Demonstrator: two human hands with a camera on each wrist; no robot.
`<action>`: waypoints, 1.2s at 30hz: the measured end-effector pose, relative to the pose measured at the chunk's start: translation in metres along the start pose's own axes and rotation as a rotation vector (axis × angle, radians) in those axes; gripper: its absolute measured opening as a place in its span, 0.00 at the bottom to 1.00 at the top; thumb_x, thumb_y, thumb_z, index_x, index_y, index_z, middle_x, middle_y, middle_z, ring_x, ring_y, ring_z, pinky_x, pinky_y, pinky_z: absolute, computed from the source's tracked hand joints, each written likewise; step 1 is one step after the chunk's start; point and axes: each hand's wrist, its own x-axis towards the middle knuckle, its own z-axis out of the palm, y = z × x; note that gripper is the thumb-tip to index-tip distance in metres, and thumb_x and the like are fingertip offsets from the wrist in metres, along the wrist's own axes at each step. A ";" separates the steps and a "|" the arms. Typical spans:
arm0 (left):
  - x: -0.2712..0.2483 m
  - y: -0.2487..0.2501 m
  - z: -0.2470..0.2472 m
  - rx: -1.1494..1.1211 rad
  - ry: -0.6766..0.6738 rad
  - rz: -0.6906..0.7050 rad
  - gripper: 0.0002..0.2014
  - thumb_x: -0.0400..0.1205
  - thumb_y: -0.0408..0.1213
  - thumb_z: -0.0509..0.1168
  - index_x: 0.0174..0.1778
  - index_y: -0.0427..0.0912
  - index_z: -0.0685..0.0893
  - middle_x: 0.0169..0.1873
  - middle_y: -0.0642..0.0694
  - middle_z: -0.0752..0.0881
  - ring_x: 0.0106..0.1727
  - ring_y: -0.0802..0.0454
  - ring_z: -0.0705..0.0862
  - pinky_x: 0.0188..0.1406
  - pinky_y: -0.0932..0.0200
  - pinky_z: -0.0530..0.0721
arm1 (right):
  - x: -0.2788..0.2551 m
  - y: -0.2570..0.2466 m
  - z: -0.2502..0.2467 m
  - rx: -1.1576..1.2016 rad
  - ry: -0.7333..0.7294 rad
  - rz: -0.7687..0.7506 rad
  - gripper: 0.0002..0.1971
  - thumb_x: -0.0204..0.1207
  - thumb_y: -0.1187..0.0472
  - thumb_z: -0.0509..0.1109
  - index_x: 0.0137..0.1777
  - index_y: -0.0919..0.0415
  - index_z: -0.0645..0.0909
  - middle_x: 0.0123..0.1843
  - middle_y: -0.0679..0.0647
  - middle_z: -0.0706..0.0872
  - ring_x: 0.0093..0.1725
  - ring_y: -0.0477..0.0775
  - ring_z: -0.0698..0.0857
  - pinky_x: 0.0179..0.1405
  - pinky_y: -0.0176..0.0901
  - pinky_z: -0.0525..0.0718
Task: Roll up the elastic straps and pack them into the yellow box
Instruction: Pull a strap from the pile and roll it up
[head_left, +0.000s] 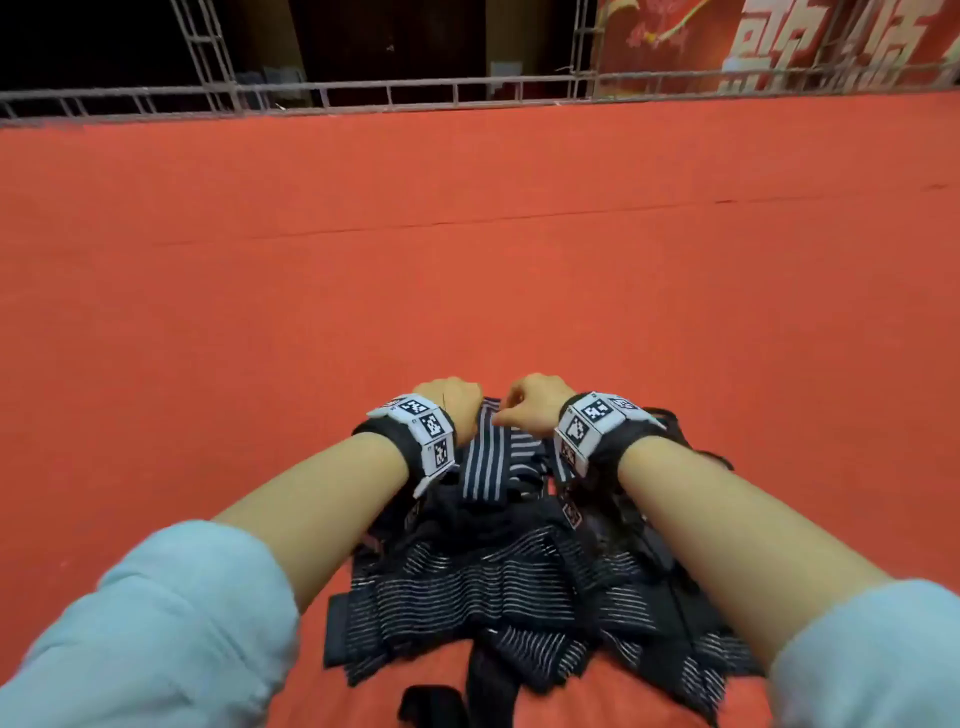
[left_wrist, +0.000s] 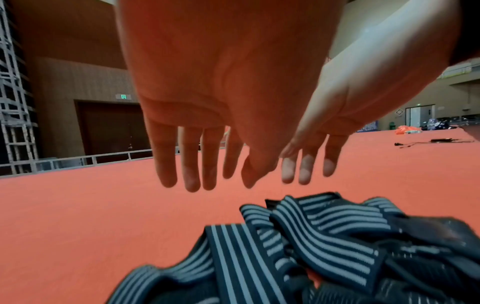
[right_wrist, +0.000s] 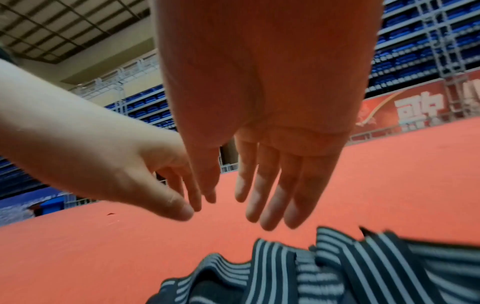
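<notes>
nearest to me, my light blue sleeves (head_left: 156, 618) frame the view, pushed up off both forearms. between the forearms lies the pile of elastic straps (head_left: 498, 587), black with thin white stripes, heaped loosely on the red carpet (head_left: 467, 260). one strap with wider stripes (head_left: 485, 457) runs up out of the pile toward my hands. each wrist carries a black band with white marker tags (head_left: 423, 431).

my left hand (head_left: 452, 402) and right hand (head_left: 535, 402) sit side by side at the far edge of the pile, close together. in the head view the knuckles look bent over the end of the strap. in both wrist views the fingers (left_wrist: 192, 156) of the left and the fingers (right_wrist: 272, 185) of the right hang straight and spread, above the straps (left_wrist: 324, 236) with carpet showing between fingertips and fabric. the hands are slack and apart, gripping nothing.

the yellow box does not appear in any view.

beyond the hands the carpet runs to a metal railing (head_left: 415, 93). behind it, right, stands a red banner with white characters (head_left: 805, 47).
</notes>
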 end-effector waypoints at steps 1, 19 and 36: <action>0.001 0.002 0.011 0.013 -0.042 -0.009 0.12 0.82 0.36 0.61 0.59 0.37 0.80 0.56 0.37 0.85 0.56 0.37 0.85 0.47 0.48 0.81 | 0.002 0.007 0.012 0.030 -0.032 0.032 0.17 0.75 0.50 0.73 0.51 0.65 0.88 0.42 0.56 0.88 0.40 0.53 0.84 0.44 0.46 0.85; -0.015 0.001 0.176 -0.117 0.074 0.007 0.12 0.80 0.41 0.64 0.55 0.40 0.80 0.52 0.41 0.85 0.52 0.40 0.84 0.48 0.49 0.84 | -0.025 0.084 0.146 0.022 0.152 0.076 0.11 0.78 0.58 0.69 0.54 0.63 0.89 0.54 0.57 0.90 0.56 0.56 0.86 0.52 0.43 0.82; -0.105 0.058 0.196 -0.388 -0.113 0.240 0.20 0.76 0.55 0.71 0.48 0.39 0.85 0.45 0.43 0.86 0.48 0.47 0.83 0.49 0.57 0.79 | -0.090 0.095 0.163 -0.005 0.307 0.318 0.15 0.77 0.69 0.66 0.63 0.66 0.84 0.62 0.61 0.86 0.62 0.60 0.84 0.58 0.44 0.82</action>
